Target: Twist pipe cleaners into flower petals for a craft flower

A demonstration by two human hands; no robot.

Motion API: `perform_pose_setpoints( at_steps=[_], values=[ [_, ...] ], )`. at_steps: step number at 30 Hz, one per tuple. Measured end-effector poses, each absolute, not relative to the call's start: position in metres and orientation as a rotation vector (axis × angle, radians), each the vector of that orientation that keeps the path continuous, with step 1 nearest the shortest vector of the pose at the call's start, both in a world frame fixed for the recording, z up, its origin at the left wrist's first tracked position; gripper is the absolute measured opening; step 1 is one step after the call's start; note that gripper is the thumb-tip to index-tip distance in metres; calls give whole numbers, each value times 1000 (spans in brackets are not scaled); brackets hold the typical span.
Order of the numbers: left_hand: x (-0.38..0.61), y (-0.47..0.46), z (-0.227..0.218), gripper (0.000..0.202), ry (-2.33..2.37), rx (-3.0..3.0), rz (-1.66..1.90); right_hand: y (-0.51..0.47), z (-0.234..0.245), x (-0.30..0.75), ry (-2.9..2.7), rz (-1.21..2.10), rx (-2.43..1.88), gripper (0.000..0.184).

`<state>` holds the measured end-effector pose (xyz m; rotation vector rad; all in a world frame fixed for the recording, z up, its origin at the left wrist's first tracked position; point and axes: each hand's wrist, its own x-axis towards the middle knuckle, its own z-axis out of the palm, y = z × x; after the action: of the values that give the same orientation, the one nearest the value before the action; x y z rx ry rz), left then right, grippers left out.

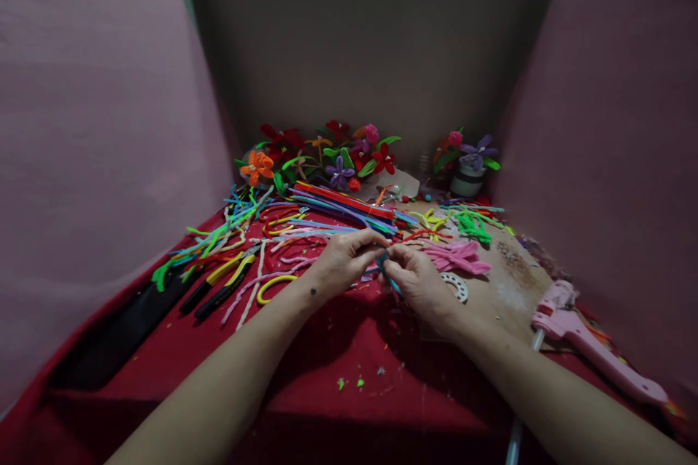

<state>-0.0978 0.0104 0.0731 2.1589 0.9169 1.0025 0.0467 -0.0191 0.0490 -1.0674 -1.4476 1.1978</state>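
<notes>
Near the middle of the table, my left hand (pixel 352 258) and my right hand (pixel 411 272) meet fingertip to fingertip. Both are closed in a pinch on a blue pipe cleaner (pixel 393 286), whose lower end sticks out below my right fingers. Most of it is hidden by the fingers. Right behind the hands lies a bundle of red, purple and blue pipe cleaners (pixel 343 200). Pink bent pipe cleaners (pixel 458 257) rest just right of my right hand, beside a white ring with holes (pixel 456 288).
Yellow-and-black pliers (pixel 226 283) and yellow scissor handles (pixel 275 289) lie left. A pink glue gun (pixel 597 349) with a glue stick is at right, beside a brown board (pixel 523 276). Pipe-cleaner flowers (pixel 338 171) and a small flower pot (pixel 467 179) stand at the back. Pink cloth walls flank the table.
</notes>
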Motion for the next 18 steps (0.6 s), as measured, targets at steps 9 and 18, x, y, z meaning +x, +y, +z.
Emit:
perform_pose_setpoints(
  at_steps=[9, 18],
  values=[
    [-104, 15, 71, 16, 845, 2581, 1035, -17, 46, 49, -1346, 1332, -1048, 15],
    [-98, 10, 78, 11, 1066, 1849, 851, -20, 50, 53, -1346, 1345, -1060, 16]
  ],
)
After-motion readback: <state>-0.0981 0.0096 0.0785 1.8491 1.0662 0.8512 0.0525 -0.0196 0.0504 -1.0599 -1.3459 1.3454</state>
